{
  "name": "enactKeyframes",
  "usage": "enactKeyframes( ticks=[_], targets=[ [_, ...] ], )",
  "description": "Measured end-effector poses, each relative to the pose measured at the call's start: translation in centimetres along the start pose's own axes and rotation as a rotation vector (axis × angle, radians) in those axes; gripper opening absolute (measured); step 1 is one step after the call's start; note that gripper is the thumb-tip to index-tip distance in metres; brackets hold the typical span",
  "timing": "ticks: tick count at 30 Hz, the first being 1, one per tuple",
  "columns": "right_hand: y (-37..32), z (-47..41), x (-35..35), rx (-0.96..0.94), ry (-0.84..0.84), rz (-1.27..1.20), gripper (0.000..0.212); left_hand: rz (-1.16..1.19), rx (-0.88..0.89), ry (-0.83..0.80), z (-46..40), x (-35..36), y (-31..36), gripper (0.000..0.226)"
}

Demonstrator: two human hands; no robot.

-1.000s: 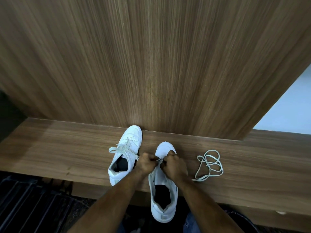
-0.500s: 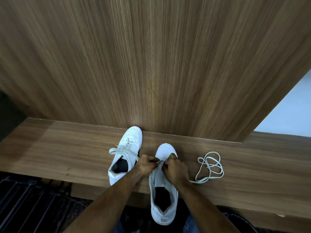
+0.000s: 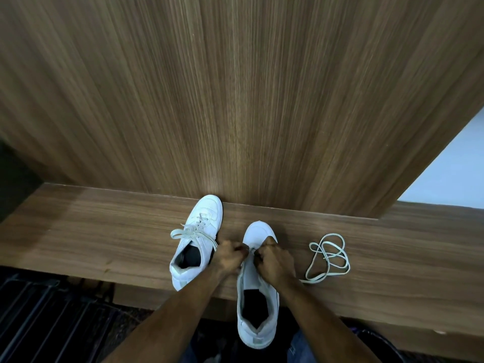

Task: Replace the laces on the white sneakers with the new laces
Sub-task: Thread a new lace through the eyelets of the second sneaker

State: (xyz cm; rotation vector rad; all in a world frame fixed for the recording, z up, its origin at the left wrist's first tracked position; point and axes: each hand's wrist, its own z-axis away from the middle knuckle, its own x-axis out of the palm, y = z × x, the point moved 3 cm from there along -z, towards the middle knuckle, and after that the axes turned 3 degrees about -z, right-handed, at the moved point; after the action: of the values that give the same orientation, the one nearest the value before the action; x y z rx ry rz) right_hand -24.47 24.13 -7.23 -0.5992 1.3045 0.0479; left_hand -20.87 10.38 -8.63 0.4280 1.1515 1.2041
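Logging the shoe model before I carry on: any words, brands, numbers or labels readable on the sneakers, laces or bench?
None can be read.
Left sneaker: plain white, no legible mark.
Right sneaker, under both hands: a pale heel patch, too blurred to read.
Loose lace and wooden bench: no text.

— Where do the two white sneakers sit?

— The left sneaker (image 3: pixel 195 242) lies on the wooden counter (image 3: pixel 104 231), toe touching the back panel, heel toward the front edge. It is laced, and its lace (image 3: pixel 192 231) spreads in loose loops across the tongue.

— And the other?

— The right sneaker (image 3: pixel 258 289) points the same way, toe short of the panel, heel hanging past the counter's front edge. Its dark inside shows.

— Any loose lace?

— A pale loose lace (image 3: pixel 330 255) lies in tangled loops on the counter, right of that sneaker, one end trailing toward it.
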Motion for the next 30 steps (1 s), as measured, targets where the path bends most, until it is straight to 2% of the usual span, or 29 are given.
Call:
enactKeyframes(
  ticks=[5,9,13,16,18,24,30],
  targets=[
    [-0.1,0.2,0.7,-0.002,-0.009,0.014,0.026,-0.244,0.074,-0.018,0.2,0.2,0.0,0.025],
    [0.2,0.1,0.5,-0.007,-0.002,-0.015,0.026,-0.212,0.097,-0.028,0.3,0.0,0.2,0.039],
    [0.0,-0.2,0.6,-0.011,-0.02,0.02,0.028,-0.161,0.083,-0.037,0.1,0.0,-0.1,0.022],
    [-0.1,-0.2,0.9,0.013,-0.01,0.015,0.027,-0.131,0.073,-0.033,0.5,0.1,-0.3,0.047],
    [-0.1,0.0,1.1,0.047,0.019,-0.002,0.028,-0.103,0.053,-0.036,0.7,0.2,-0.4,0.054],
    [0.3,-0.1,1.0,0.078,0.039,-0.064,0.03,0.046,-0.031,0.025,0.6,0.1,-0.7,0.029],
    [0.6,-0.2,1.7,0.107,0.032,-0.141,0.026,-0.082,-0.021,0.078,-0.3,0.4,-0.2,0.018]
  ],
)
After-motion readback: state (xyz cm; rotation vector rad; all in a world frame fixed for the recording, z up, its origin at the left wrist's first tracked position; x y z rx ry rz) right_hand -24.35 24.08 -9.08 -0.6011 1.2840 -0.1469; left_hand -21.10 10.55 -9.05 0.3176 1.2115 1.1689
